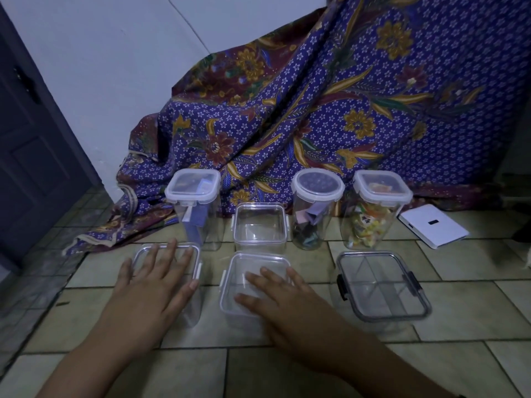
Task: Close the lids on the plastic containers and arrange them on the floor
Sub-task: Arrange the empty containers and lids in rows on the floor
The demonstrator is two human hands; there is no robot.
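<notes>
Left grip (pixel 155 282), right grip (pixel 281 300) on lids (pixel 138 255) (pixel 253 264)

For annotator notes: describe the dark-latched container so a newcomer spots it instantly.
Below the purple batik cloth, clear containers stand in two rows on the tiled floor. Take the near row's rightmost container. Only it has black latches and a dark lid rim; its neighbours' are white.

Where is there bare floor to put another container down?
Bare tiles: left of the left front container, toward the door; right of the dark-rimmed container, in front of the white box. Crowded: between those two containers and back to the cloth.
</notes>
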